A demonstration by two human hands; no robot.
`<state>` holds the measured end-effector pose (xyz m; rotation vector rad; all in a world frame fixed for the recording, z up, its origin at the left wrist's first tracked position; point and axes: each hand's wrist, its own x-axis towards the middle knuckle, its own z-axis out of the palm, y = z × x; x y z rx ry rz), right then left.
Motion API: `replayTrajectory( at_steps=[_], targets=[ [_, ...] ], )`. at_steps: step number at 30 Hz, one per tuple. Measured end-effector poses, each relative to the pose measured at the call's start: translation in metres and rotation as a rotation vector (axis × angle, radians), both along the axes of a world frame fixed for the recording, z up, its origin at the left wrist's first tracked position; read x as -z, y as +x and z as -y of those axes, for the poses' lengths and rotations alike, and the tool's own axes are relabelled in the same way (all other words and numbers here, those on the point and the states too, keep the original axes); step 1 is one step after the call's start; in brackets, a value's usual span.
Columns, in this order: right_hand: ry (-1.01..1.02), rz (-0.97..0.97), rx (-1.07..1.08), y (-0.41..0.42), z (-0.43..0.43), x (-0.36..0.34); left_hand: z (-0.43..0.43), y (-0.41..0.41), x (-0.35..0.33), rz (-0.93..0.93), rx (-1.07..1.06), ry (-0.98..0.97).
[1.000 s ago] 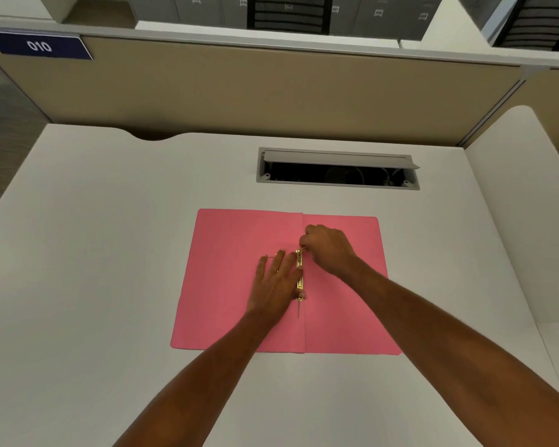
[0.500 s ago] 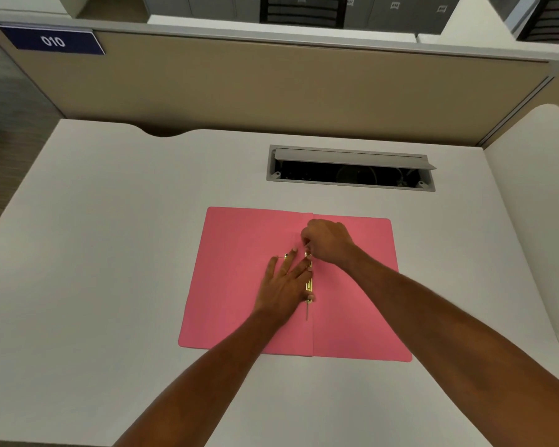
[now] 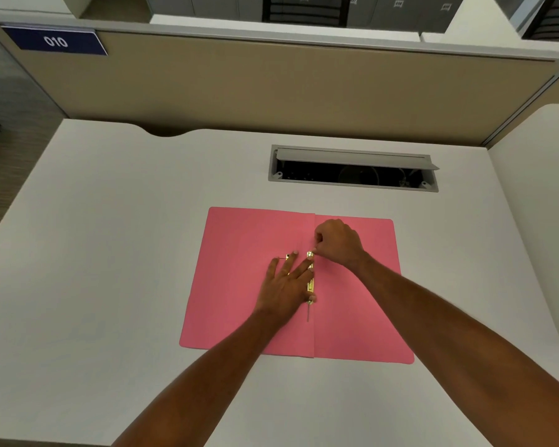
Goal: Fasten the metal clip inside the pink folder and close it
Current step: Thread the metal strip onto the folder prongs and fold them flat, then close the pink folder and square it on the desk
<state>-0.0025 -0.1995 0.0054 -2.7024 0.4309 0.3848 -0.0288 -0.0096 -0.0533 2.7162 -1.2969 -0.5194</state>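
The pink folder [image 3: 239, 285] lies open and flat on the white desk [image 3: 110, 253]. A gold metal clip [image 3: 310, 285] runs along its centre crease, with a thin prong sticking out toward me. My left hand [image 3: 288, 282] rests flat on the left leaf, fingers spread, its thumb side pressing the clip bar. My right hand [image 3: 336, 241] is curled above the clip's far end, thumb and forefinger pinched on a small part of the clip there. A small gold piece [image 3: 287, 256] shows beside my left fingertips.
A grey cable hatch [image 3: 352, 156] stands open in the desk behind the folder. A beige partition [image 3: 271, 91] closes off the far side, bearing a blue "010" sign [image 3: 55, 41]. A white side panel [image 3: 536, 204] rises on the right.
Both hands stay on the clip, and my right fingers shift slightly at its far end. The head camera has drifted, so the folder sits a little further right in view.
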Motion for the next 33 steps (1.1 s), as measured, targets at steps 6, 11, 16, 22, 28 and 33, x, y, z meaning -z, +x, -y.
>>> replayTrajectory(
  at_steps=[6, 11, 16, 22, 28, 33],
  targets=[
    [0.011, 0.077, 0.085, -0.011, -0.001, 0.001, 0.0, -0.001, 0.001, -0.011, -0.016, 0.004],
    [0.113, 0.142, 0.133, -0.041, -0.011, 0.012, -0.001, 0.0, -0.001, -0.005, -0.016, 0.004],
    [0.195, 0.192, 0.209, -0.108, -0.038, 0.028, -0.004, 0.001, -0.005, -0.016, -0.018, -0.014],
    [0.138, 0.146, 0.101, -0.193, -0.088, 0.057, -0.009, 0.004, -0.007, -0.043, 0.008, -0.034],
    [-0.084, 0.098, -0.037, -0.225, -0.115, 0.077, -0.01, 0.003, -0.01, -0.055, 0.012, -0.04],
    [-0.13, 0.114, -0.059, -0.226, -0.115, 0.078, -0.025, -0.008, -0.012, -0.113, -0.106, -0.146]
  ],
)
